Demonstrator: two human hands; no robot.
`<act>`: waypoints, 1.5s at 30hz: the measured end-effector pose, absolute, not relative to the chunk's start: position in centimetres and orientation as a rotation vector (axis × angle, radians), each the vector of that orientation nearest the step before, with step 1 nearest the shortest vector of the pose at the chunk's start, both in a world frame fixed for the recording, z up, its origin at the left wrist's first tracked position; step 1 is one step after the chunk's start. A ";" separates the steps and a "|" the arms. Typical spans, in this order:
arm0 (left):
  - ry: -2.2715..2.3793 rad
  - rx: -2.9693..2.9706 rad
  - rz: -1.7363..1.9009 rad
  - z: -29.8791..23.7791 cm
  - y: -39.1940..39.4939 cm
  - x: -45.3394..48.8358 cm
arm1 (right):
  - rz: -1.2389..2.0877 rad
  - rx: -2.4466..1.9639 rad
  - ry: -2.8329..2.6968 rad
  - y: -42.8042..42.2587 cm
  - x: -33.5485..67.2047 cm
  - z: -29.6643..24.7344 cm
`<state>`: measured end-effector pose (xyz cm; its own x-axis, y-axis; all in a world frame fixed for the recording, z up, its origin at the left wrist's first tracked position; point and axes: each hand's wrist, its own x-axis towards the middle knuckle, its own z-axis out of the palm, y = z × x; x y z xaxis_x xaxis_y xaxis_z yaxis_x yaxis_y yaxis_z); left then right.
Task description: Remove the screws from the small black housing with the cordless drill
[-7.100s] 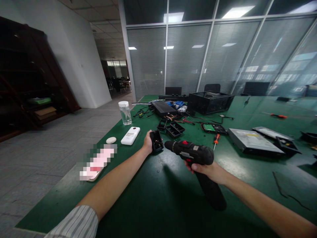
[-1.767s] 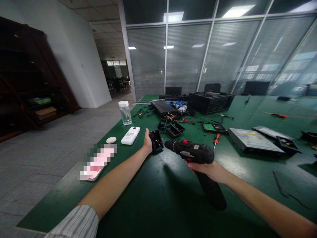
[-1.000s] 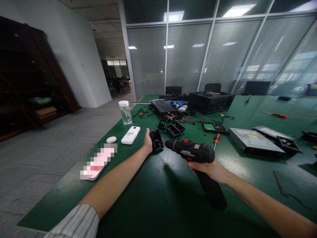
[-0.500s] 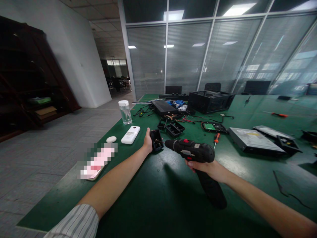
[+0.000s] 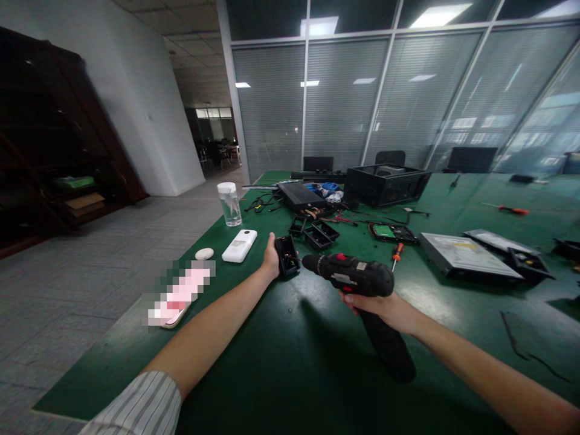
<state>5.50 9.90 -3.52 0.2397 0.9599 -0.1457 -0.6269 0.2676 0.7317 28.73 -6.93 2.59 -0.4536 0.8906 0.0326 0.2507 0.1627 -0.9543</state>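
My left hand (image 5: 270,261) grips a small black open-topped plastic box (image 5: 287,256), holding it tilted on edge on the green table (image 5: 290,356). My right hand (image 5: 383,308) is wrapped round the handle of a black cordless drill (image 5: 357,279) with red buttons. The drill's nose points left and its tip reaches into the box's open face. My fingers on the far side of the box are hidden.
To the left lie a white remote-like device (image 5: 239,246), a white oval object (image 5: 204,254) and a clear plastic cup (image 5: 229,204). Behind are black trays (image 5: 317,234), a red-handled screwdriver (image 5: 396,252), a disc drive (image 5: 466,258), a black computer case (image 5: 385,184) and cables.
Almost nothing has moved: both hands keep their holds on the box and the drill. The view has shifted slightly.
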 end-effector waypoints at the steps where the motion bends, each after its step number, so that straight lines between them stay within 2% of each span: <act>1: 0.659 0.610 1.179 -3.6 9.9 5.5 | 1.308 -1.084 -1.811 -6.9 28.7 2.6; 45: 0.673 0.577 1.183 -3.4 9.9 5.6 | 1.305 -1.106 -1.807 -7.0 28.9 2.7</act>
